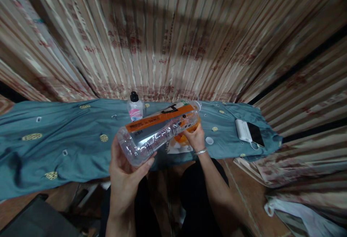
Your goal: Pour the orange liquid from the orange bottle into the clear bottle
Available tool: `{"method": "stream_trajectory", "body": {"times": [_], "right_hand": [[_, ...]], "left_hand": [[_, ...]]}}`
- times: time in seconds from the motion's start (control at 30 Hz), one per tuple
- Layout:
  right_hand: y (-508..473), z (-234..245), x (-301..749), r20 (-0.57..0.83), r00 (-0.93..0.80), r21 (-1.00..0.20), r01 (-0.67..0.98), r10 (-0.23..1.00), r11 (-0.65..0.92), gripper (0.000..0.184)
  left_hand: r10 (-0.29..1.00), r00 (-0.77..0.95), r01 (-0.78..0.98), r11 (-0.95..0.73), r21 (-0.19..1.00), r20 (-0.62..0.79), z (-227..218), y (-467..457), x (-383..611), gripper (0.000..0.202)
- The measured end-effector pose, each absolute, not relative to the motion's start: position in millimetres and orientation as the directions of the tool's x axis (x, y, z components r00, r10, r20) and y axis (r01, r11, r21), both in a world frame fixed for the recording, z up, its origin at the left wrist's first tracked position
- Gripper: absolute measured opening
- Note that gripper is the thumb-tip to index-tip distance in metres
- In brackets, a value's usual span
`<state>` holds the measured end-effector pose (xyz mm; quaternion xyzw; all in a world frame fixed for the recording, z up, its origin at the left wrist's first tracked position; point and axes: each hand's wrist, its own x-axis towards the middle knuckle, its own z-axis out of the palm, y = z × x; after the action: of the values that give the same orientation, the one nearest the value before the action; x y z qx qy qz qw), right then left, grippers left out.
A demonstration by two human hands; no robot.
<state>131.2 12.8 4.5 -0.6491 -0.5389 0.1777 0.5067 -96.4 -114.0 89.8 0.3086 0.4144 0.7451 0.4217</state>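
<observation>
My left hand (127, 168) is wrapped round the base of a large clear plastic bottle (159, 130) with an orange label, tilted on its side with its neck pointing up and to the right. My right hand (195, 137), with a silver bracelet at the wrist, grips the bottle near its upper end, over an orange and white sheet (179, 143) lying on the cloth. A white bottle cap (209, 140) lies on the blue cloth just right of my right hand. The bottle's mouth looks uncapped.
A teal cloth (54, 139) with yellow patterns covers the table. A small bottle with a black cap and pink label (135, 107) stands behind. A white power bank and a black phone (249, 131) lie at the right. Striped curtains hang behind; a white bag (298, 215) lies on the floor.
</observation>
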Motion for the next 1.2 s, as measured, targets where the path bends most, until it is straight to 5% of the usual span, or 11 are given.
{"method": "stream_trajectory", "body": {"times": [1.2], "right_hand": [[12.9, 4.8, 132.4, 0.326, 0.356, -0.838, 0.538, 0.876, 0.094, 0.069]], "left_hand": [[0.888, -0.446, -0.355, -0.291, 0.888, 0.113, 92.1, -113.6, -96.5, 0.086]]}}
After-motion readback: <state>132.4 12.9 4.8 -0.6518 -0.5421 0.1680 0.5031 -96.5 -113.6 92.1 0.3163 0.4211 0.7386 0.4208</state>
